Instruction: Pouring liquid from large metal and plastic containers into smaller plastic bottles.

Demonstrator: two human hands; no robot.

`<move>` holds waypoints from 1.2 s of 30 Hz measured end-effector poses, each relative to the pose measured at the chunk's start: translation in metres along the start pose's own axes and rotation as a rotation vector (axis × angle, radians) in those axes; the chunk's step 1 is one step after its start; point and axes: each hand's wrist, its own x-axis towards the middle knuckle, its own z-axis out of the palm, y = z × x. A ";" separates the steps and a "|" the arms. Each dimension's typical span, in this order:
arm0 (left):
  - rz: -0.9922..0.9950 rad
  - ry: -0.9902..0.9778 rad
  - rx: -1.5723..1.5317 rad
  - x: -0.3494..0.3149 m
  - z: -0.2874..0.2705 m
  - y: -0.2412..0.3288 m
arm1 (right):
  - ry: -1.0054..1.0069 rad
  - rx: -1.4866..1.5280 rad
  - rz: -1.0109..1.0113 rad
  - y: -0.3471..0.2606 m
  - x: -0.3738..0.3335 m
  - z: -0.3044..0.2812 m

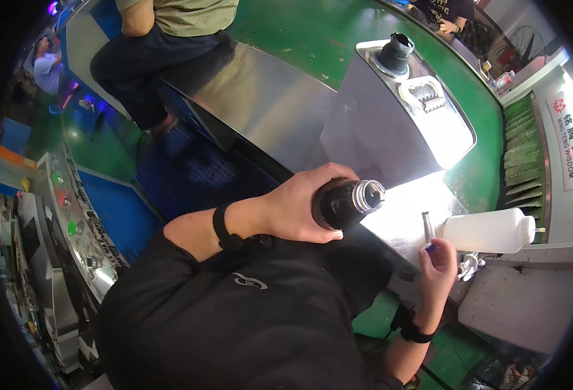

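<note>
My left hand [299, 205] is wrapped round a black bottle [338, 205], whose shiny threaded neck [369, 196] is uncapped and turned to the right. To the right, my right hand [438, 265] is closed on a thin grey stick-like tool with a dark blue base [427, 227]. Its tip points up and away from me, and its exact kind does not show. Close by that hand is a white plastic squeeze bottle [484, 232] with a thin nozzle. The two hands are apart, and the tool does not touch the black bottle.
Beyond my hands stands a large rectangular metal can [390, 110] with a black spout [397, 55] and a white handle [423, 94]. A brightly lit metal worktop [403, 208] lies under it. A seated person [169, 58] is at the far left. Green bristles [523, 159] line the right side.
</note>
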 end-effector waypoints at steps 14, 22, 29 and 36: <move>0.017 -0.019 0.051 0.003 0.015 0.004 | -0.315 0.661 -0.526 -0.142 0.014 0.078; 0.022 -0.103 -0.007 0.001 0.011 0.001 | -0.433 0.161 -0.739 -0.159 0.026 0.049; -0.020 -0.322 -0.125 -0.002 0.008 0.010 | -0.477 -0.341 -0.960 -0.193 0.020 0.026; 0.111 -0.327 -0.060 -0.002 0.014 0.009 | -0.576 -0.528 -0.933 -0.193 0.011 0.027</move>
